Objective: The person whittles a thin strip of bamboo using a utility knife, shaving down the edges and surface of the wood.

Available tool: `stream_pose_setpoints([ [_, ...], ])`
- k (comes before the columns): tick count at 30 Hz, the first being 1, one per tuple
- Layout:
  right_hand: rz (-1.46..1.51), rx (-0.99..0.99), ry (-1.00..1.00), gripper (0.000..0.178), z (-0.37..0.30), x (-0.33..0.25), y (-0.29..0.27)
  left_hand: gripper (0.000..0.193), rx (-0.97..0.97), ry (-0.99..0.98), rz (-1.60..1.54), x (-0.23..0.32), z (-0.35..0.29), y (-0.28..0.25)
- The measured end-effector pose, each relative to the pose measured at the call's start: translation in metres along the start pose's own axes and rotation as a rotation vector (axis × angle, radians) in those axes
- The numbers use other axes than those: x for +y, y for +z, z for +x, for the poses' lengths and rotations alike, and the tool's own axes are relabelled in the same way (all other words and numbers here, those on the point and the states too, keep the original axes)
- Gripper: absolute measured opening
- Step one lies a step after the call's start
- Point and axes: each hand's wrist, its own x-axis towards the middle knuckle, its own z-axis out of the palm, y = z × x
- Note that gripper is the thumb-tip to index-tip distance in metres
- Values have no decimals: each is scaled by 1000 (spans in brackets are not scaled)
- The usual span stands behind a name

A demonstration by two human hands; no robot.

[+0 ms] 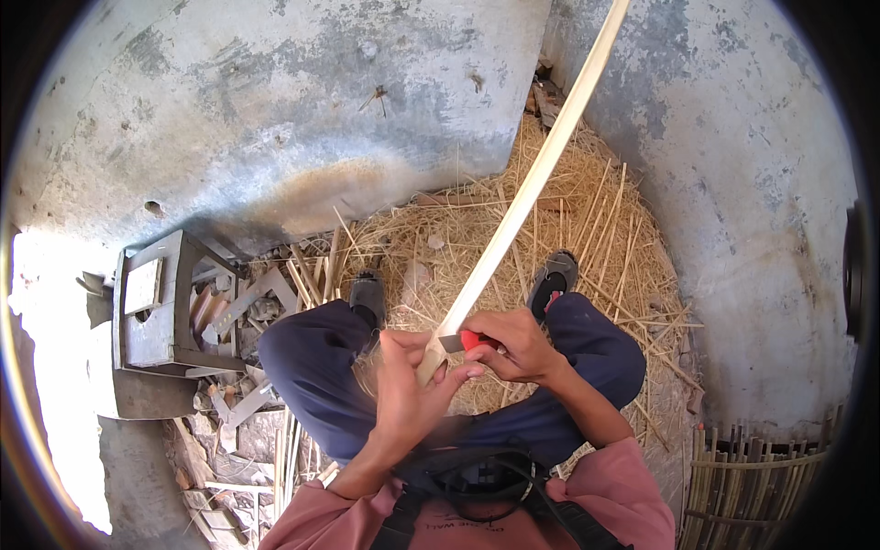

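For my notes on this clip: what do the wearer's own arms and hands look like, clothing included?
Both the left hand and the right hand are bare, with no gloves, watch or bracelet showing. The forearms are uncovered up to loose, dusty-pink fabric sleeves that end around the elbows. Wide black straps run over the matching dusty-pink shirt between them.

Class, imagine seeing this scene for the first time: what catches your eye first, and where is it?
First, the long, pale, wood-like strip slants from the top edge down into the left hand. Next, the small red-handled knife with a grey blade sits in the right hand, at the strip's lower end. Then a heap of thin straw-coloured shavings spreads beneath the strip, in the middle.
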Motion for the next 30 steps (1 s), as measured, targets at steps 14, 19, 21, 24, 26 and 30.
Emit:
stream_pose_setpoints([
  [14,-134,143,-37,22,2,-9,8,51,165,120,8,-2,3,11],
  [19,-207,203,-9,25,2,-13,12,47,213,177,-42,-12,6,16],
  [21,-245,227,21,27,1,-16,14,46,207,167,-27,-11,6,15],
  [24,-311,246,55,27,2,-22,15,45,217,142,-28,-13,8,15],
  [26,-363,265,56,27,4,-25,16,45,236,139,-39,-16,9,17],
  [30,-440,296,43,27,5,-26,17,44,253,128,-14,-15,9,17],
])
